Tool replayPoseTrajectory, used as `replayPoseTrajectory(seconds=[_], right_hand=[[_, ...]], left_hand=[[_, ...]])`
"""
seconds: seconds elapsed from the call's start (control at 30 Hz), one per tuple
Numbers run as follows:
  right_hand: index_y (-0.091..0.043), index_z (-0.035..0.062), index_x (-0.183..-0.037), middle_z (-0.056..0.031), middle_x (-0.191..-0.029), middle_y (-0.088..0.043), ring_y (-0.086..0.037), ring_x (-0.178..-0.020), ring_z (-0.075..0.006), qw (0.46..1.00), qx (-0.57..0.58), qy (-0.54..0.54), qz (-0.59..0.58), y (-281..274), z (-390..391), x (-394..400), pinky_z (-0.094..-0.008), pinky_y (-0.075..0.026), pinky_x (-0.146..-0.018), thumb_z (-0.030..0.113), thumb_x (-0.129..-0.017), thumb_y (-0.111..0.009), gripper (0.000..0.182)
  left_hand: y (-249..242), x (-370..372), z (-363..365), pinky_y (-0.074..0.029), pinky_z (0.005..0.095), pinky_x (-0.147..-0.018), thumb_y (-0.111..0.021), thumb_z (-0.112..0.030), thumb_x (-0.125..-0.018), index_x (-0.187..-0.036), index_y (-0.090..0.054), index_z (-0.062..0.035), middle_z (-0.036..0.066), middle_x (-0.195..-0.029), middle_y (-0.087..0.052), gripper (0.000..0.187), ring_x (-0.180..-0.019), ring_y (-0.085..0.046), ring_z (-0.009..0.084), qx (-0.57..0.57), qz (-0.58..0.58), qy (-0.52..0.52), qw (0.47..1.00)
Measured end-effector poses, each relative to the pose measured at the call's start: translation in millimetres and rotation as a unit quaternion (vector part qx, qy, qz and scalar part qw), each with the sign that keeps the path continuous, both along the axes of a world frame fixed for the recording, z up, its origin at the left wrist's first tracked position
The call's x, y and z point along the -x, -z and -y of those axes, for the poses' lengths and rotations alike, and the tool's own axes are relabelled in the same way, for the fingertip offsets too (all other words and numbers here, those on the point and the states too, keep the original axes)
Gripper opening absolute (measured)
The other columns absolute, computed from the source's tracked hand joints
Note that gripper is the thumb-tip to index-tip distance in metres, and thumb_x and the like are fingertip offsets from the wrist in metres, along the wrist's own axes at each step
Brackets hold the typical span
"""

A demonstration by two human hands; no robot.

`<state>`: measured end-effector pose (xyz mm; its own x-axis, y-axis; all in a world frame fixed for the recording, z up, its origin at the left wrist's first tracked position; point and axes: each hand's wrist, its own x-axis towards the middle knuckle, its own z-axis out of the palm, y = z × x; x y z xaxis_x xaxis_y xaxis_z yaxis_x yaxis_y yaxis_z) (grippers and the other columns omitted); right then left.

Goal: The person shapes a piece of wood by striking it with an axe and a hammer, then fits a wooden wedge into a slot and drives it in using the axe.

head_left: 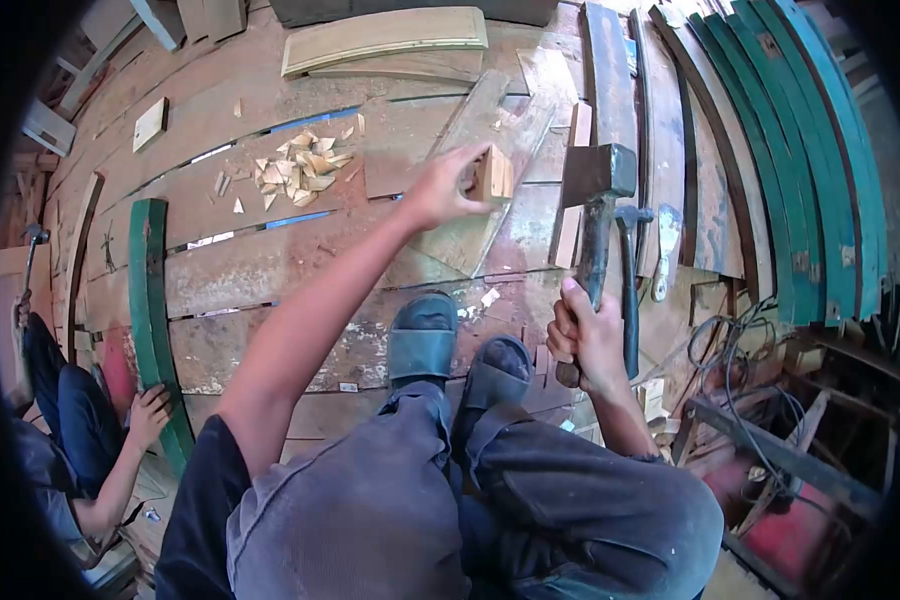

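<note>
My left hand [448, 188] is closed around a small light wooden block [497, 176], fingers behind it and thumb at its near side. The block stands over a flat board [470, 235] on the plank floor. My right hand [588, 335] grips the dark handle of a hatchet [597, 235]. Its broad, worn steel head [600, 174] points away from me, a little right of the block and apart from it. Just right of the hatchet lies a hammer [630, 290] with a dark handle. A pile of wood chips [302, 170] lies left of my left hand.
Green-painted boards [805, 160] and long planks [610, 70] lie to the right, near tangled cables [735, 350]. Pale curved wood pieces [385, 42] lie at the far side. At left, another person's hand [150, 415] rests by a green beam [152, 300]; their other hand holds a hammer [34, 235].
</note>
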<state>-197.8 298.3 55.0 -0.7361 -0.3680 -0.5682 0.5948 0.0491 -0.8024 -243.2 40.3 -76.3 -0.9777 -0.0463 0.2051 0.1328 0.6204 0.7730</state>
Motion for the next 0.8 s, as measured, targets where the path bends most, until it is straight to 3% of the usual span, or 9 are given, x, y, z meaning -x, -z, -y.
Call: replayPoseTrajectory(seconds=[0.1, 0.23, 0.43, 0.57, 0.8], right_hand=[[-0.037, 0.01, -0.072, 0.0026, -0.052, -0.031, -0.03, -0.038, -0.0073, 1.0, -0.013, -0.015, -0.019, 1, -5, -5, -0.0254, -0.021, -0.035, 0.024, -0.1, -0.052, 0.034], [-0.038, 0.009, -0.074, 0.0022, -0.053, -0.032, -0.032, -0.038, -0.0076, 0.997, -0.047, -0.04, -0.053, 0, -9, -2, -0.0256, -0.022, -0.035, 0.025, -0.1, -0.052, 0.034], [-0.039, 0.0084, -0.074, 0.0013, -0.055, -0.035, -0.034, -0.039, -0.008, 0.995, -0.013, -0.078, -0.056, -12, 15, 3, -0.0253, -0.025, -0.035, 0.024, -0.101, -0.051, 0.033], [-0.048, 0.003, -0.086, 0.001, -0.055, -0.042, -0.039, -0.043, -0.0074, 0.992, -0.006, -0.116, -0.058, -5, 24, 11, -0.0249, -0.031, -0.038, 0.019, -0.1, -0.052, 0.022], [-0.045, 0.006, -0.082, 0.0017, -0.055, -0.041, -0.038, -0.042, -0.0077, 0.993, -0.006, -0.104, -0.056, -4, 31, 12, -0.0248, -0.03, -0.039, 0.019, -0.1, -0.052, 0.023]], left_hand=[[2, 19, 17, -0.041, 0.0379, -0.107, -0.085, -0.034, -0.065, -0.14, -0.043, -0.008, 0.017, -0.134, -0.054, 0.091, -0.123, -0.053, 0.0305, -0.021, -0.001, -0.002, 1.0], [0, 20, 24, -0.043, 0.0381, -0.104, -0.084, -0.035, -0.064, -0.14, -0.043, -0.0084, 0.018, -0.135, -0.053, 0.09, -0.122, -0.054, 0.0305, 0.022, 0.042, -0.022, 0.999], [-3, 19, 5, -0.043, 0.0393, -0.104, -0.085, -0.037, -0.062, -0.137, -0.043, -0.0061, 0.018, -0.134, -0.053, 0.091, -0.122, -0.053, 0.0324, 0.006, 0.014, -0.076, 0.997], [-16, 16, 3, -0.043, 0.0394, -0.103, -0.085, -0.038, -0.063, -0.136, -0.042, -0.0051, 0.018, -0.134, -0.053, 0.091, -0.121, -0.054, 0.0326, 0.018, 0.029, -0.079, 0.996], [-11, 17, 7, -0.042, 0.0398, -0.104, -0.085, -0.038, -0.063, -0.138, -0.04, -0.006, 0.019, -0.135, -0.052, 0.093, -0.12, -0.054, 0.0323, -0.008, 0.035, -0.051, 0.998]])
